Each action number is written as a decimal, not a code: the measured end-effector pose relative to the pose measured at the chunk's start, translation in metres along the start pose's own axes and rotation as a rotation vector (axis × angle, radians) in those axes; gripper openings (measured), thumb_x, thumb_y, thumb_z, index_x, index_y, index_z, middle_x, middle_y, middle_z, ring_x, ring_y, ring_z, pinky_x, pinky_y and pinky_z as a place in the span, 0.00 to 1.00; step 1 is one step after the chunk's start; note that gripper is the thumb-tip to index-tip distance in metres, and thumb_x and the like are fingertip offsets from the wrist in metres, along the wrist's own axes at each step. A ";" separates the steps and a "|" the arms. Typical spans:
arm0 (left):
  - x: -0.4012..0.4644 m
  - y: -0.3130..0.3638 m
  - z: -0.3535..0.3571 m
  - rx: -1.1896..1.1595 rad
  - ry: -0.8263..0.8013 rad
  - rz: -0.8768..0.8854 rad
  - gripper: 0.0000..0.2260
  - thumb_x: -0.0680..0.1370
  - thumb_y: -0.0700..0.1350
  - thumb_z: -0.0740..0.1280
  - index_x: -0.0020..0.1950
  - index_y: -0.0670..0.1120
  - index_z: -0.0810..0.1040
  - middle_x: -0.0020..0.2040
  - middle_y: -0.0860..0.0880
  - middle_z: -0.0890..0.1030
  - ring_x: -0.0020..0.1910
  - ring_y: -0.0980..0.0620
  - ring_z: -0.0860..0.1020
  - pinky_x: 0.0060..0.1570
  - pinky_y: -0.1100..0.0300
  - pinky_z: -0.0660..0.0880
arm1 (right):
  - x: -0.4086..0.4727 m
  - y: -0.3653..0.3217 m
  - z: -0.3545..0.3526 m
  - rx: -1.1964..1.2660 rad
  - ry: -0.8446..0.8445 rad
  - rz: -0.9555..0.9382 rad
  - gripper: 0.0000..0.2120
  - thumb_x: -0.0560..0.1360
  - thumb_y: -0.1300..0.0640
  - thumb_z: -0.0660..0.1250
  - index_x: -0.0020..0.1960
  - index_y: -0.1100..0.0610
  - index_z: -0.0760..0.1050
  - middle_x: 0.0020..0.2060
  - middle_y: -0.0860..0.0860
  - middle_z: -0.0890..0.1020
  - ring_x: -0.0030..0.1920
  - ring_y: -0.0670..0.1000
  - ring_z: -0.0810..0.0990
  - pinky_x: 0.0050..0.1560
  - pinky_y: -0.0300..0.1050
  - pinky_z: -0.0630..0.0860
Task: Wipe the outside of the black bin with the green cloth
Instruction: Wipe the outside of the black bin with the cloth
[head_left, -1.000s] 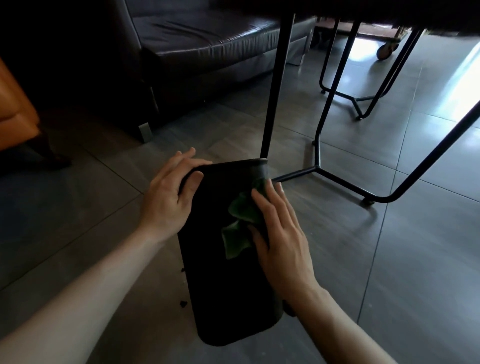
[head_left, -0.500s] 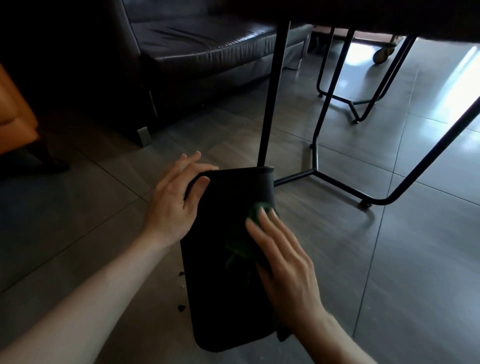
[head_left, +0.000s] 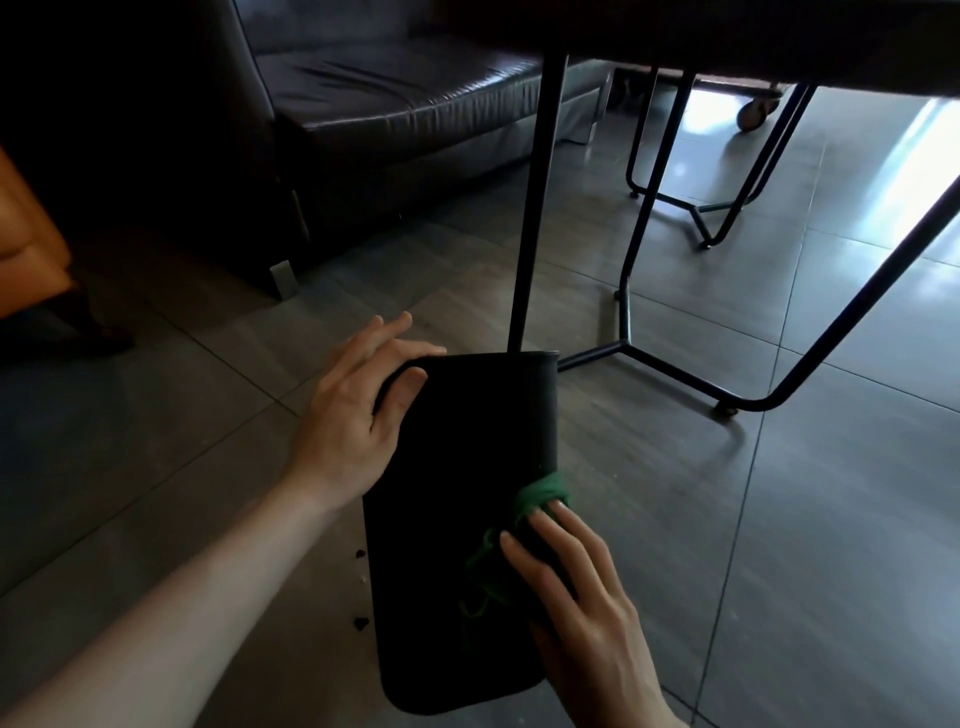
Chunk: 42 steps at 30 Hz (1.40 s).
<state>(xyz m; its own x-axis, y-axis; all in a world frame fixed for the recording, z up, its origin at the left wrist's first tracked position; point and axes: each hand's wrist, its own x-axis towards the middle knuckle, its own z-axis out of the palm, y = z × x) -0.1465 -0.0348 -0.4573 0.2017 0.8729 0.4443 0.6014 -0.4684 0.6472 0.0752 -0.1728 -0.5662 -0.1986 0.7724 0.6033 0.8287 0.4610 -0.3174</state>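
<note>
The black bin (head_left: 457, 467) stands on the tiled floor in front of me, its near side facing the camera. My left hand (head_left: 358, 410) grips the bin's top left rim, thumb on the near side and fingers over the edge. My right hand (head_left: 576, 597) presses the crumpled green cloth (head_left: 524, 514) flat against the bin's right side, about halfway down. Part of the cloth is hidden under my palm and fingers.
A black metal table leg (head_left: 535, 208) rises right behind the bin, with its floor frame (head_left: 670, 369) running off to the right. A dark leather sofa (head_left: 395, 98) stands at the back, an orange seat (head_left: 26, 249) at far left. Small crumbs (head_left: 358, 618) lie by the bin's left base.
My right hand has slid the green cloth down the bin's side, from near the top rim to about halfway. The left hand has kept its hold on the rim.
</note>
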 end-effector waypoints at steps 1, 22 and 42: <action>0.000 0.000 0.000 0.002 -0.001 0.001 0.15 0.84 0.56 0.58 0.64 0.56 0.80 0.76 0.54 0.72 0.80 0.53 0.63 0.76 0.46 0.64 | 0.007 0.001 -0.006 0.014 0.018 0.000 0.19 0.78 0.63 0.69 0.68 0.56 0.79 0.69 0.56 0.78 0.74 0.58 0.72 0.65 0.53 0.78; -0.006 0.000 -0.001 0.010 0.002 0.014 0.14 0.84 0.56 0.59 0.64 0.57 0.80 0.76 0.55 0.72 0.80 0.55 0.63 0.75 0.54 0.63 | 0.023 0.009 -0.018 0.173 0.076 0.101 0.20 0.67 0.61 0.78 0.58 0.54 0.84 0.57 0.47 0.81 0.57 0.53 0.80 0.53 0.48 0.79; -0.024 -0.002 -0.027 -0.084 -0.147 0.160 0.14 0.83 0.50 0.59 0.61 0.52 0.82 0.75 0.52 0.72 0.80 0.52 0.64 0.75 0.39 0.64 | 0.157 0.071 -0.085 -0.030 -0.528 0.044 0.18 0.78 0.56 0.69 0.62 0.36 0.76 0.66 0.41 0.71 0.63 0.48 0.73 0.55 0.54 0.79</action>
<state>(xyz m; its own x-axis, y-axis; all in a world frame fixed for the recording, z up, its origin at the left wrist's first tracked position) -0.1735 -0.0585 -0.4529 0.4033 0.7944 0.4541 0.4874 -0.6065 0.6282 0.1473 -0.0561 -0.4320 -0.3932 0.9092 0.1365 0.8554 0.4162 -0.3081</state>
